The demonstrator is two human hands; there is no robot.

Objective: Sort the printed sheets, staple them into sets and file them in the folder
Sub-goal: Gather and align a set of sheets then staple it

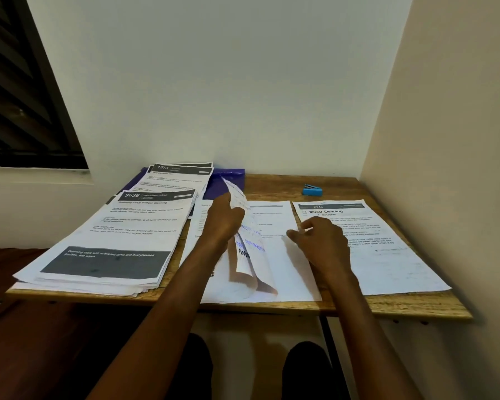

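Observation:
My left hand (223, 223) grips a printed sheet (247, 241) that stands lifted and curled above the middle pile (274, 226). My right hand (321, 243) rests on the middle pile's right edge, its fingers curled towards the paper. A thick stack headed 3638 (113, 235) lies at the left, with a stack headed 1573 (176, 177) behind it. On the right lies a sheet titled Mirror Cleaning (367, 243). The purple folder (231, 180) lies at the back, partly under the papers. A blue stapler (312, 190) sits at the back right.
The wooden table (387, 306) stands in a corner, with walls behind and to the right. A dark window (20, 90) is at the upper left. My knees show below the table's front edge.

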